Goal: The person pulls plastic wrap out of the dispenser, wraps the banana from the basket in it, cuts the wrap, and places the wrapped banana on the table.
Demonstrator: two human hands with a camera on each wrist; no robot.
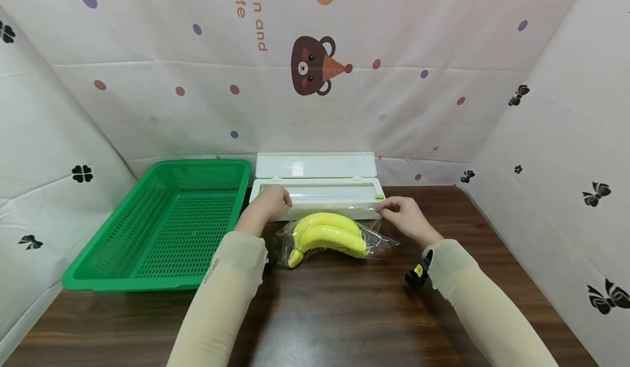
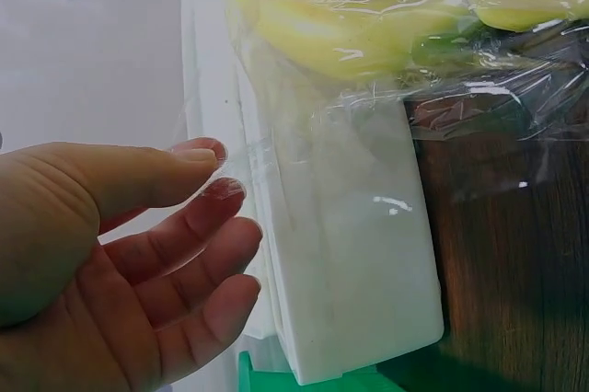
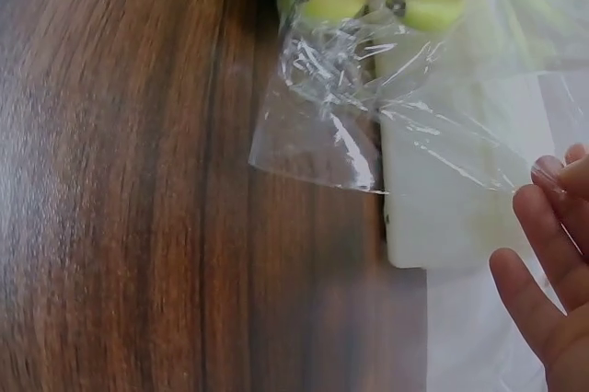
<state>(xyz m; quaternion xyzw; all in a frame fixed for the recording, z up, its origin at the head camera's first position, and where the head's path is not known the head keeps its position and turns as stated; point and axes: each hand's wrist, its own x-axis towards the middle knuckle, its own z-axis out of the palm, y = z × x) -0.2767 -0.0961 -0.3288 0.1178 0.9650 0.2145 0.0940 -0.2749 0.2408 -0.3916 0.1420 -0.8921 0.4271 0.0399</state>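
A bunch of yellow bananas (image 1: pixel 327 237) lies on the table, wrapped in clear plastic wrap (image 3: pixel 317 148) whose loose ends stick out at both sides. Just behind it stands a white wrap dispenser (image 1: pixel 317 181) with its lid (image 1: pixel 315 165) raised. My left hand (image 1: pixel 269 207) is at the dispenser's left end, pinching the film's edge between thumb and index finger; the other fingers are loosely bent in the left wrist view. At the right end, my right hand (image 1: pixel 406 219) pinches the film's other corner. The film stretches from the dispenser's front towards the bananas.
To the left is a green plastic basket (image 1: pixel 157 287) with perforated walls, close by my left forearm. A small green slider (image 1: pixel 379 196) sits on the dispenser's right end. Patterned cloth (image 1: pixel 423 121) hangs behind the brown wooden table (image 1: pixel 344 312) and at its sides.
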